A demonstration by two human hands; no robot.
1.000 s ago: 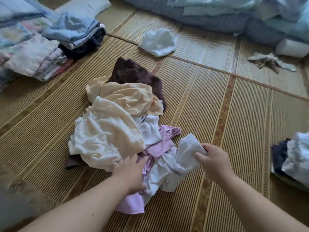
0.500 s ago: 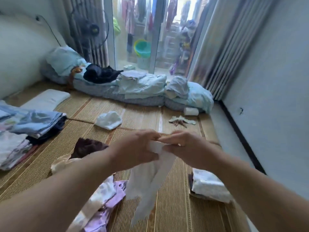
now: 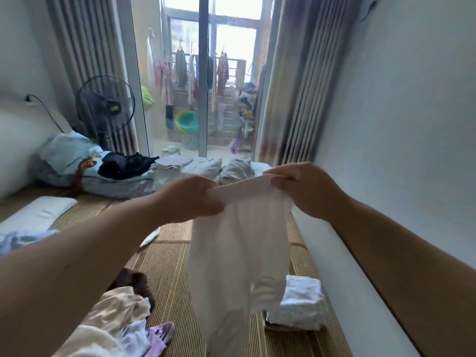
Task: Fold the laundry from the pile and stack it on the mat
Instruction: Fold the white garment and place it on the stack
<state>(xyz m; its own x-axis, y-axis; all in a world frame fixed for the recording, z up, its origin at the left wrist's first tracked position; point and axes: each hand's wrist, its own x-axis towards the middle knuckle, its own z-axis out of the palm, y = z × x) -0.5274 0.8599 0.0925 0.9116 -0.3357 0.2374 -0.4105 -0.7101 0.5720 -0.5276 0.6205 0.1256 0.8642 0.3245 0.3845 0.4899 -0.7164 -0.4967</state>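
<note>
Our left hand (image 3: 190, 199) and our right hand (image 3: 301, 189) are both raised in front of us. Each has its fingers curled tight on the top band of a white garment (image 3: 239, 253). The band runs between the fists from nine o'clock to three, tilted slightly up toward the right hand and pulled fairly flat. The garment's long axis hangs straight down toward six o'clock, and its lower end is narrow and blurred. It hangs above the mat (image 3: 167, 269), and we cannot tell whether its tip touches anything.

At seven o'clock from the garment lies the laundry pile (image 3: 121, 323), with cream, white, lilac and dark brown pieces heaped together. At five o'clock, just beside the hanging cloth, a folded white stack (image 3: 298, 302) sits on the mat. It is close to the wall (image 3: 399, 124) that runs along our right side. Bare mat shows between pile and stack, and more at twelve o'clock, up to the bedding (image 3: 108, 173) laid across the far edge. A white pillow (image 3: 38, 215) lies at nine o'clock and a fan (image 3: 105, 106) stands at ten.

Past the glass door (image 3: 203, 99), a green basin (image 3: 186, 122) stands above a pale basket (image 3: 190, 141). What they hold we cannot tell.
</note>
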